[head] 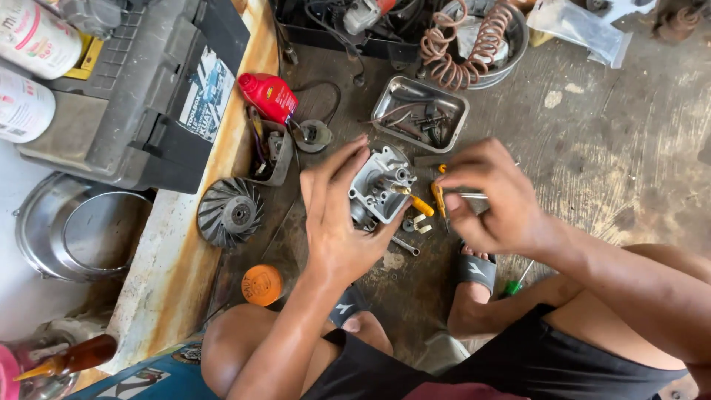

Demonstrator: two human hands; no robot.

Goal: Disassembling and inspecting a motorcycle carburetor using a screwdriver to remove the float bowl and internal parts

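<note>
Toolbox (pixel 141 89) far left, fan wheel (pixel 229 211) beside it. Metal tray (pixel 419 112) above hands. Left hand (pixel 337 215), fingers wrapped round carburetor (pixel 379 185), held over floor. Right hand (pixel 485 200), fingers pinched on small screwdriver (pixel 440 198) beside carburetor.

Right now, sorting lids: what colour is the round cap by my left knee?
Orange cap, head view.

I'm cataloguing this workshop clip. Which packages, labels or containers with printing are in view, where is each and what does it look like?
Red oil bottle: lying beyond the left hand, small and red.
Sticker: on the grey toolbox lid, rectangular, white and blue.
Two cans: top left, white cylinders with pink print.
Clear plastic bag: top right, crumpled.
Orange cap: by the left knee, round.
</note>
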